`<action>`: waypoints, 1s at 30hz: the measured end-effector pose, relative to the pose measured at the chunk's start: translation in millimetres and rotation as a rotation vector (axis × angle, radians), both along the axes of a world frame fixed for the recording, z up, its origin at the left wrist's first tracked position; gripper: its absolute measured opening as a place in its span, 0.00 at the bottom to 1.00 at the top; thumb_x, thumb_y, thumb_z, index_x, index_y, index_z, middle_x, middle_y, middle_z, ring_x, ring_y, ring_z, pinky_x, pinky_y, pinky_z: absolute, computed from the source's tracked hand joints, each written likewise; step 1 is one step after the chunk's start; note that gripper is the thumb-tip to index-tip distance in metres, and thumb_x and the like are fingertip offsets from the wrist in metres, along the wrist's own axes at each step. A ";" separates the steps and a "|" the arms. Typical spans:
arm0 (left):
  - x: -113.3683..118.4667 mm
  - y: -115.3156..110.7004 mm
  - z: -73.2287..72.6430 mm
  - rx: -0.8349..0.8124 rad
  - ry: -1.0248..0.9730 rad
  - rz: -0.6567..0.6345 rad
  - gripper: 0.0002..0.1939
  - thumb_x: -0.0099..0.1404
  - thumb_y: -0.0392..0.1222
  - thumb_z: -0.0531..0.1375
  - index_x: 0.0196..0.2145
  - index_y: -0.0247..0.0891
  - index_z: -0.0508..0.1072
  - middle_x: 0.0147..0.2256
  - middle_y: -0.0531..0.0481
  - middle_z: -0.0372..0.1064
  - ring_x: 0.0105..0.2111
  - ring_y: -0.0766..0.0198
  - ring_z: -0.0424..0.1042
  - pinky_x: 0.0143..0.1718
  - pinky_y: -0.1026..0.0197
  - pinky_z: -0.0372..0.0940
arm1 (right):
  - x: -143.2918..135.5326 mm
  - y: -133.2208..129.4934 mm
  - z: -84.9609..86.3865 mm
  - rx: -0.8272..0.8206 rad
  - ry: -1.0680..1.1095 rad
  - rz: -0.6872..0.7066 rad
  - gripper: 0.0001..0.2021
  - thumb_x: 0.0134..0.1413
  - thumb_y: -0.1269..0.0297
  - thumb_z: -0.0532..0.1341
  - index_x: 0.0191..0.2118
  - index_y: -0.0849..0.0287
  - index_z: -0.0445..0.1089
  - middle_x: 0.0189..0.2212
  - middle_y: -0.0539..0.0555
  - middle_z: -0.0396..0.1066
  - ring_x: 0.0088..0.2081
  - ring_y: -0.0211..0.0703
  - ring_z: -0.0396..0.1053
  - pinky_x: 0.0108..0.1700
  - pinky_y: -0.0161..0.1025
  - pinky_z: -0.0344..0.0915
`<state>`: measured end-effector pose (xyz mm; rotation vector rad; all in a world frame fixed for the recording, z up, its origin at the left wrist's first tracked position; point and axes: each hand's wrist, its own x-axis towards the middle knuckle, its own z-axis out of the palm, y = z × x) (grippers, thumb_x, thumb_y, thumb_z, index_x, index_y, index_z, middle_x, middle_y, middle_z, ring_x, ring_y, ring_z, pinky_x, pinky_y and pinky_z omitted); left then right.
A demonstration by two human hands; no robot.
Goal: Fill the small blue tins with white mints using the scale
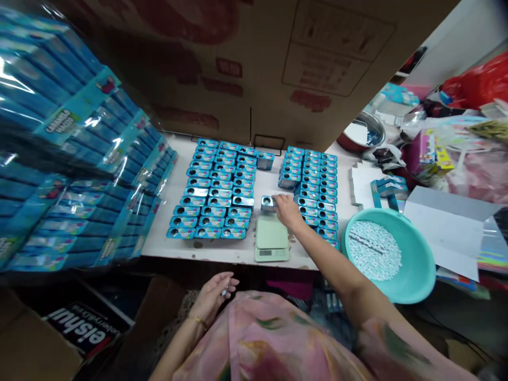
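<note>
My right hand [288, 210] reaches over the table with its fingers closed at the right end of a small blue box [268, 204], which has a dark round opening on top. Just in front of that box sits a pale green digital scale [272, 239], its platform bare. Low in front of my body, my left hand [216, 293] is curled around small white pieces [225, 291]; how many is hidden by the fingers. Rows of similar blue boxes [210, 211] stand left of the scale, and more blue boxes [319, 185] stand to the right, partly behind my right forearm.
A turquoise basin [418, 264] of white pellets [375, 251] stands at the right. Tall stacks of wrapped blue packs [75, 127] rise at the left. A large cardboard carton [246, 69] walls the back. Bags, a metal bowl [371, 127] and papers [448, 227] crowd the right side.
</note>
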<state>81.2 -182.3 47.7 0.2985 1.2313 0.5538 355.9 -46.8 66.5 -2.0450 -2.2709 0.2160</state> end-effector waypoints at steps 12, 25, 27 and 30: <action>-43.4 -2.7 -3.8 -0.144 0.124 0.128 0.22 0.35 0.43 0.69 0.31 0.34 0.71 0.27 0.44 0.72 0.25 0.65 0.68 0.27 0.65 0.62 | 18.6 129.6 -33.1 0.059 0.046 -0.201 0.23 0.52 0.77 0.45 0.54 0.56 0.56 0.55 0.51 0.52 0.53 0.41 0.50 0.50 0.37 0.53; -26.3 -2.7 -2.8 -0.096 0.078 0.143 0.16 0.42 0.36 0.66 0.31 0.33 0.70 0.26 0.46 0.72 0.23 0.69 0.68 0.24 0.68 0.61 | 55.9 59.7 -13.1 0.097 -0.229 -0.090 0.13 0.53 0.73 0.48 0.36 0.59 0.69 0.42 0.59 0.60 0.43 0.47 0.54 0.45 0.47 0.50; -26.1 -7.0 -4.4 -0.095 0.086 0.160 0.13 0.45 0.33 0.65 0.31 0.32 0.69 0.26 0.46 0.71 0.22 0.69 0.68 0.25 0.68 0.62 | 47.0 31.7 0.6 0.072 -0.221 0.008 0.13 0.52 0.74 0.49 0.37 0.58 0.69 0.41 0.59 0.61 0.41 0.47 0.54 0.44 0.47 0.50; -21.7 -10.2 -8.1 -0.090 0.074 0.165 0.09 0.49 0.30 0.62 0.30 0.32 0.69 0.25 0.45 0.71 0.22 0.69 0.68 0.24 0.68 0.63 | 24.6 -19.2 17.4 0.036 -0.184 0.200 0.11 0.52 0.73 0.50 0.37 0.57 0.68 0.40 0.59 0.61 0.41 0.48 0.54 0.40 0.45 0.53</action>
